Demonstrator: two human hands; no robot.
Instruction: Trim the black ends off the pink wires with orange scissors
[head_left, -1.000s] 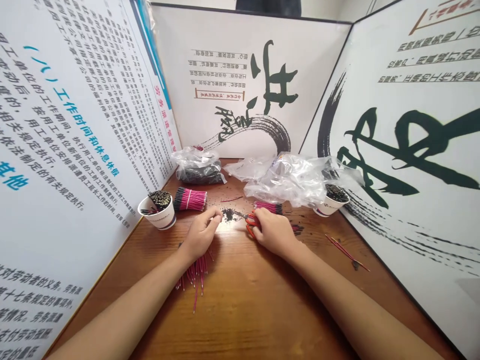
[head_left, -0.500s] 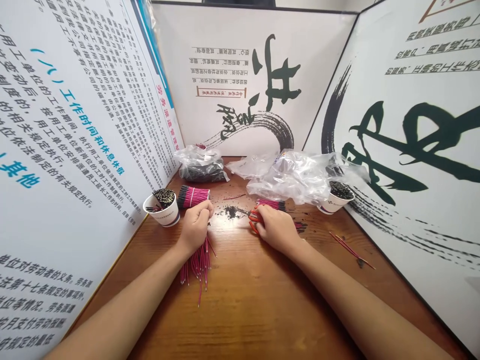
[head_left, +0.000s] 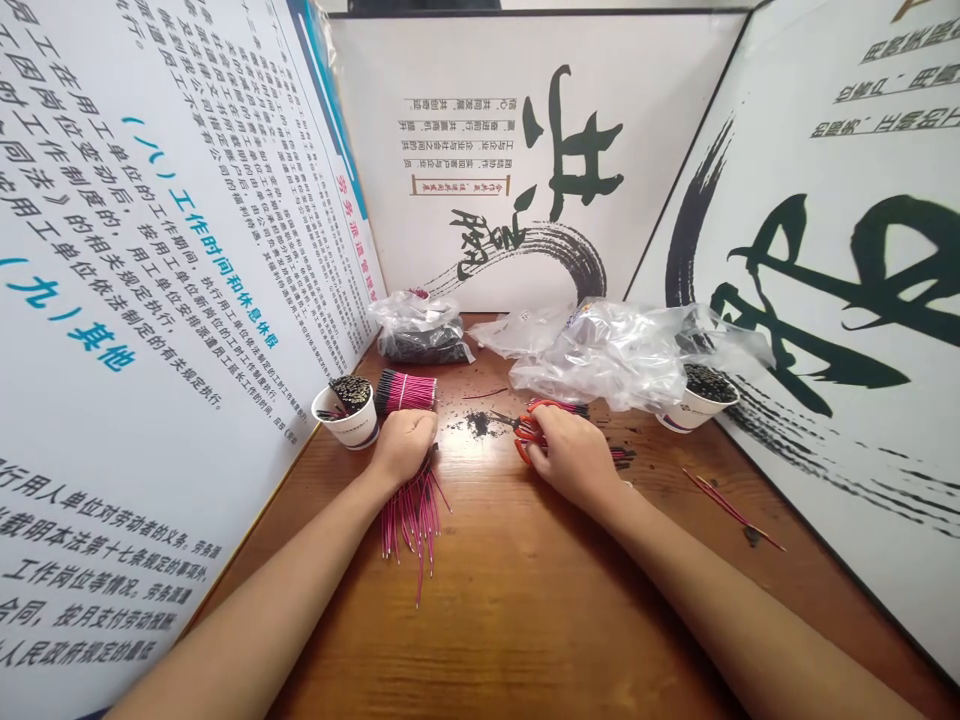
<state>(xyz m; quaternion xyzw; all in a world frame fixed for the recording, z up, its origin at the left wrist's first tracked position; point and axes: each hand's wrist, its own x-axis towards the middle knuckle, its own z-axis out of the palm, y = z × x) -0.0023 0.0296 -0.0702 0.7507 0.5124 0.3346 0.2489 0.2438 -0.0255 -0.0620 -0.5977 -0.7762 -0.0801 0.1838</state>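
My left hand [head_left: 407, 445] is closed in a fist, and what its fingers hold is hidden. Below it a fan of loose pink wires [head_left: 411, 520] with pale tips lies on the table, its dark upper ends partly covered by the hand. My right hand [head_left: 574, 450] grips small scissors [head_left: 527, 428] with red handles, the thin blades pointing left over a pile of black scraps [head_left: 478, 424]. Just behind my left hand lies a tied bundle of pink and black wires [head_left: 409, 391]. Another wire bundle [head_left: 579, 408] shows partly behind my right hand.
Paper cups of black-ended pieces stand at left [head_left: 346, 418] and right [head_left: 694, 410]. Clear plastic bags [head_left: 600, 355] and a bag with dark contents [head_left: 424, 340] lie at the back. A few stray wires [head_left: 731, 507] lie at right. Printed panels [head_left: 465, 60] enclose the table.
The view has swung a little left, so everything sits further right. My left fist has turned slightly over the wires. The red scissor handles appear spread wider in my right hand.
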